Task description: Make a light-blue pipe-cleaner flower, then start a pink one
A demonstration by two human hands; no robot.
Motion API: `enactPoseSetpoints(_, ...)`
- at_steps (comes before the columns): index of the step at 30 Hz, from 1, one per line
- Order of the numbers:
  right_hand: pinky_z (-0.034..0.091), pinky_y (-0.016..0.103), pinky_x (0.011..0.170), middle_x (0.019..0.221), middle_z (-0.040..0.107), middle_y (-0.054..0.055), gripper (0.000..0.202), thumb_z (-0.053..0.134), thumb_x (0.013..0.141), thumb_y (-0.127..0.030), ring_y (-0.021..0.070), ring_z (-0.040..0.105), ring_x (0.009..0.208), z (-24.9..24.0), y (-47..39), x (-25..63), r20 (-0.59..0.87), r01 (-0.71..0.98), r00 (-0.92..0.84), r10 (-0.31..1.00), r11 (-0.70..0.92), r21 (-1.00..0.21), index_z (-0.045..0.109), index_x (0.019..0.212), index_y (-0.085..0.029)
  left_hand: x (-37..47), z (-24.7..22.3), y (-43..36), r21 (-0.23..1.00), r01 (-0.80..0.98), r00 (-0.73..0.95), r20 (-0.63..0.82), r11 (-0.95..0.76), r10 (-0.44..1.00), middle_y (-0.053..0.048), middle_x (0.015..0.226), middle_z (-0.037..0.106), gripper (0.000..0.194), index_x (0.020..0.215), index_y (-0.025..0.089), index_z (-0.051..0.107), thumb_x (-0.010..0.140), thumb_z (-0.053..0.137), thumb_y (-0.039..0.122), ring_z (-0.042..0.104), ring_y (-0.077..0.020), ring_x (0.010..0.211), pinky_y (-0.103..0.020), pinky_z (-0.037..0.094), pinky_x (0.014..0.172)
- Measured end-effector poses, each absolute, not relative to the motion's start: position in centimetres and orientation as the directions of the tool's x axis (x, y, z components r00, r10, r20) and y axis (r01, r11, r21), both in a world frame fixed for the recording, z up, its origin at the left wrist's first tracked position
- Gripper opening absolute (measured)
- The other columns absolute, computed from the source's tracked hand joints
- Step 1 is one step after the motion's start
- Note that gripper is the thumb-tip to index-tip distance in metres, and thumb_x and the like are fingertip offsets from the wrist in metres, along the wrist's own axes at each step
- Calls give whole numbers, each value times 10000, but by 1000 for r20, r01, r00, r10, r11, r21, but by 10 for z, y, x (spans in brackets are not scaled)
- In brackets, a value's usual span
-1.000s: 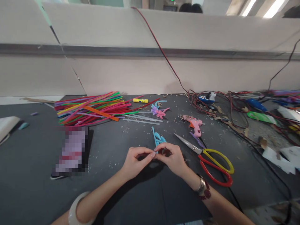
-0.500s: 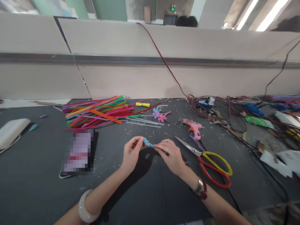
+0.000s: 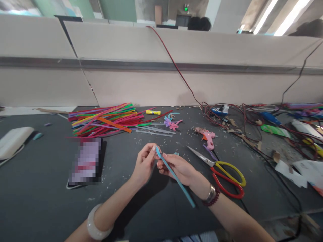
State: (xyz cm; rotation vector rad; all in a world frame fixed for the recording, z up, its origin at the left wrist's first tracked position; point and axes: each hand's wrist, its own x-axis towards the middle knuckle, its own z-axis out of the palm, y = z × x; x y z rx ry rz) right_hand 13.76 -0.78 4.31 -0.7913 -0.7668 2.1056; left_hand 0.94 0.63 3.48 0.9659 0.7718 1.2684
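A light blue pipe cleaner (image 3: pixel 178 180) is held between my two hands above the dark table. My left hand (image 3: pixel 145 162) pinches its bent upper end between thumb and fingers. Close beside it, my right hand (image 3: pixel 178 167) grips the same piece just below the bend, fingers curled. A long straight tail hangs from there toward the lower right, over the right hand. Beyond the hands lie a purple pipe-cleaner flower (image 3: pixel 167 121) and a pink pipe-cleaner flower (image 3: pixel 173 126). Scissors (image 3: pixel 214 163) with yellow and red handles rest right of my right hand.
A bundle of colourful pipe cleaners (image 3: pixel 106 121) lies at the back left, near a yellow glue stick (image 3: pixel 153 112). A phone (image 3: pixel 85 161) is at left. The pink glue gun (image 3: pixel 207 137) sits right of centre, with tangled cables (image 3: pixel 243 117) behind it.
My hands have come closer together. The pipe cleaner's long tail now shows, swung toward the lower right across my right hand, which has turned so its curled fingers are visible.
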Motion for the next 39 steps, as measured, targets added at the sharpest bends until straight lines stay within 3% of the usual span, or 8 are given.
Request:
enactPoseSetpoints(4, 429, 195, 623, 671, 612, -1, 169, 618, 717, -303, 63, 540, 591, 39, -11, 137, -305, -469, -535, 788, -578, -668, 650, 773, -146, 5, 27, 11, 945, -323, 156, 102, -47, 983, -9, 716, 568, 134, 738, 167, 581, 758, 554, 297, 523, -85, 583, -194, 453, 534)
enactPoseSetpoints(8, 422, 196, 593, 663, 631, 20, 171, 666, 655, -290, 81, 541, 583, 37, -12, 138, -308, -408, -366, 878, -449, -795, 659, 733, -137, -1, 20, 17, 974, -220, 224, 112, -62, 968, -71, 879, 633, 197, 853, 154, 637, 762, 545, 303, 579, -157, 794, -265, 477, 699)
enactPoseSetpoints(11, 405, 196, 569, 648, 629, 21, 192, 672, 636, -306, 94, 537, 595, 35, -12, 140, -283, -341, -224, 932, -347, -874, 661, 728, -138, -3, 17, 15, 971, -238, 307, 45, 31, 950, -88, 914, 638, 296, 1003, 151, 587, 749, 560, 301, 597, -176, 813, -316, 487, 731)
enactPoseSetpoints(18, 409, 237, 615, 617, 608, -2, 114, 678, 593, -260, 114, 534, 617, 30, -12, 140, -160, -156, 87, 983, -145, -977, 641, 608, -153, 7, 12, -1, 990, -120, 360, -20, 67, 933, -63, 785, 667, 241, 827, 129, 603, 621, 683, 225, 620, -184, 754, -334, 494, 735)
enactPoseSetpoints(22, 398, 224, 526, 556, 574, -14, 152, 687, 575, -277, 95, 503, 527, 28, -15, 136, -193, -148, 73, 978, -181, -972, 616, 588, -144, 12, 7, -4, 994, -82, 348, -37, 70, 937, -55, 729, 670, 195, 818, 124, 635, 690, 620, 270, 618, -166, 675, -299, 498, 665)
enactPoseSetpoints(25, 372, 215, 472, 537, 552, -24, 195, 694, 566, -313, 81, 463, 476, 30, -13, 136, -226, -168, 32, 974, -218, -961, 612, 600, -139, 9, 7, -4, 974, -145, 389, -107, 175, 915, -49, 682, 666, 213, 836, 124, 648, 709, 603, 289, 617, -155, 636, -289, 501, 641)
enactPoseSetpoints(31, 367, 214, 568, 524, 558, -26, 229, 634, 653, -357, 77, 475, 531, 32, -3, 146, -228, -160, -137, 964, -249, -955, 667, 651, -131, 4, 10, -5, 890, -244, 472, -238, 385, 849, -42, 627, 638, 192, 794, 104, 642, 687, 640, 263, 601, -122, 544, -258, 498, 582)
enactPoseSetpoints(39, 386, 232, 673, 639, 658, 15, 215, 634, 665, -347, 120, 546, 642, 32, 1, 157, -229, 7, -170, 959, -231, -973, 703, 701, -146, 1, 13, -6, 885, -221, 491, -263, 411, 830, -31, 601, 636, 185, 770, 93, 640, 678, 651, 253, 594, -112, 524, -227, 481, 552)
